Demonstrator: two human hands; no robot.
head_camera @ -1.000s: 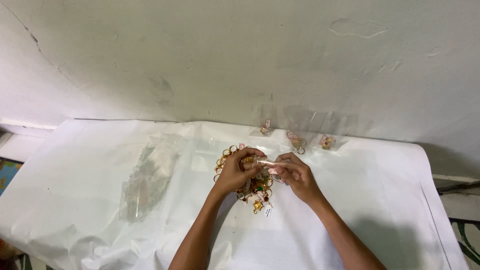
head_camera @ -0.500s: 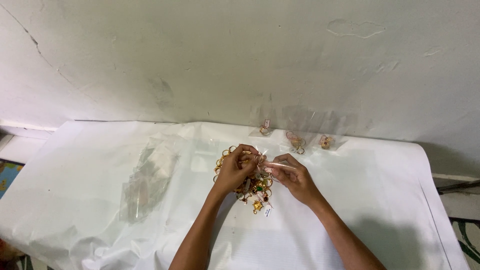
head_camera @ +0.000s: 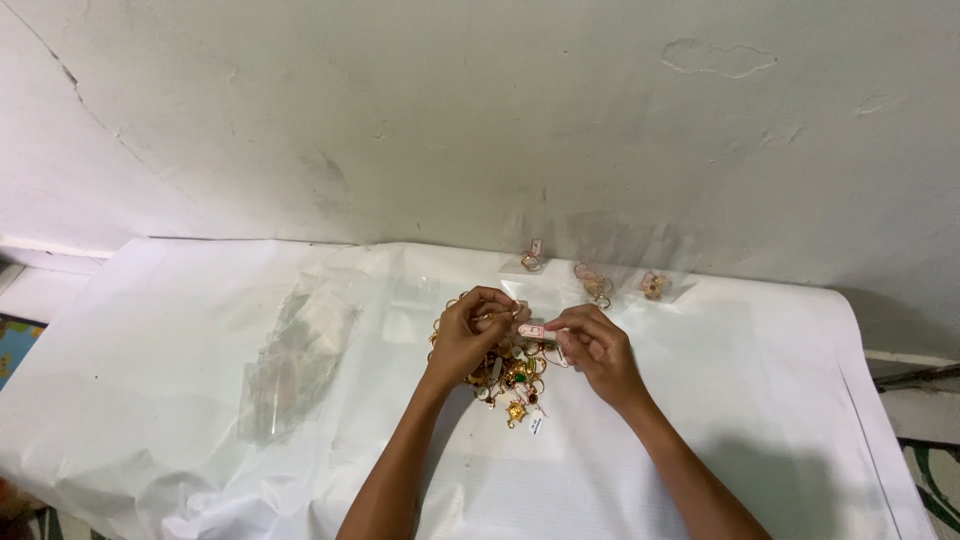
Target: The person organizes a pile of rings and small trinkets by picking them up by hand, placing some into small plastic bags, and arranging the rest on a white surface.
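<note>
Left hand (head_camera: pixel 472 335): your fingers pinch the small pink-and-white paper tag (head_camera: pixel 533 331).
Right hand (head_camera: pixel 592 350): pinches the tag's other end.
Tag: above the gold-coloured jewellery heap (head_camera: pixel 512 375), bench (head_camera: pixel 760 420) centre.
Clear plastic bags (head_camera: pixel 295 360): nine o'clock.

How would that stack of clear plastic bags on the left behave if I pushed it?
The clear bags look thin and crinkled, so they would probably flop and buckle, not move as one stiff piece. They seem very light, and glossy, so pushed across the smooth white sheet they would likely slide and fan apart. Nothing appears to weigh them down.
</note>
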